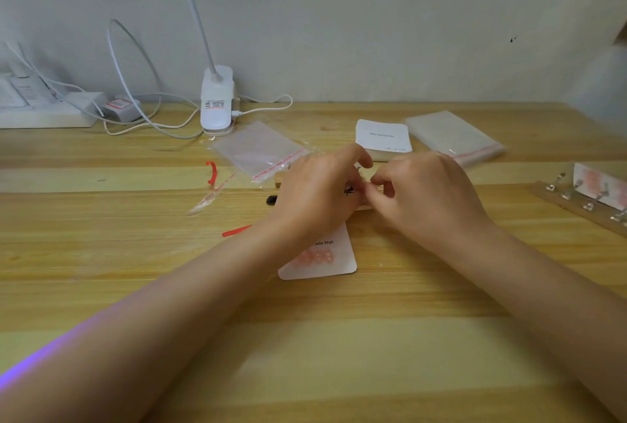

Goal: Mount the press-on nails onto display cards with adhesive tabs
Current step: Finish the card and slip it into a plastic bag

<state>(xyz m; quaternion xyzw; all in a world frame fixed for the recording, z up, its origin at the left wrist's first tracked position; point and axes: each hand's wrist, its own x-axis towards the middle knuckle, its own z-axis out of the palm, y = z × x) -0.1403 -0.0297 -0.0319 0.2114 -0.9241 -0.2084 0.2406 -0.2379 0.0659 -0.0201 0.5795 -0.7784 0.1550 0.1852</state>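
Your left hand and right hand meet fingertip to fingertip, pinching something too small to identify. The display card lies just near them, long axis near-far, bare table nearer you.

White clip lamp at the wall, power strip (cables looped), wooden table
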